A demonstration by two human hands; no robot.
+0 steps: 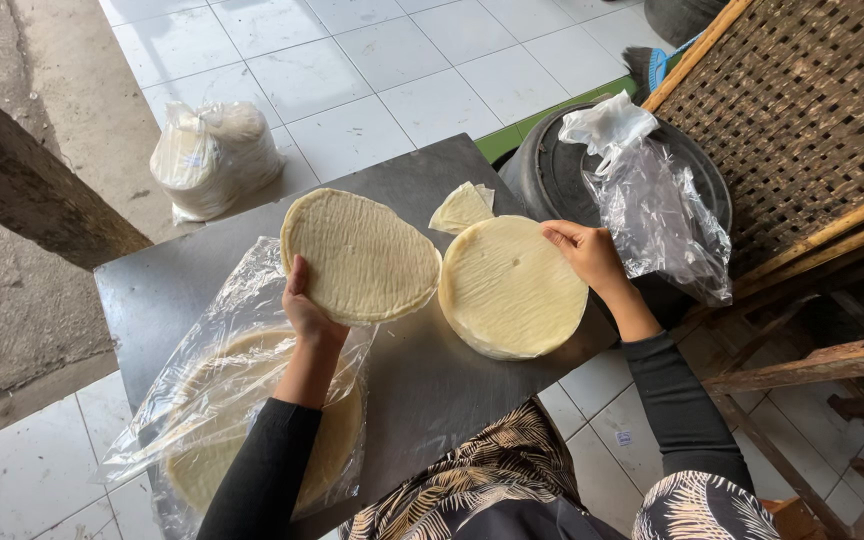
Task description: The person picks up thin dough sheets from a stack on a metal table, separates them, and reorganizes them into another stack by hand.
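Far to the left of my left hand, a tied plastic bag of pale discs [212, 155] lay on the white floor tiles [372, 70], well apart from the work surface. Below and to the left of my left forearm, an open clear plastic bag [202, 390] lay flat on the dark metal table [422, 380], with a stack of flat pale discs inside it; my forearm crossed over its right part.

My left hand [307, 315] was closed on the near edge of a thin stack of round pale wafers [362, 255], fingers under the edge and thumb side against it. The stack was raised and tilted, its far edge pointing away from me, just left of the second stack.

Between my hands and slightly beyond them, a broken wafer piece [462, 207] lay on the table, touching the far edge of the thicker stack.

My right hand [584, 255] rested on the far right rim of the thicker stack of round wafers [510, 288], fingers curled over the top edge. This stack lay flat on the table, near its right edge. My two hands were apart, each on its own stack.

Just to the right of my right hand, an empty crumpled clear bag [652, 205] lay over a dark round bin lid [562, 175]. Farther right stood a woven bamboo panel [802, 110].
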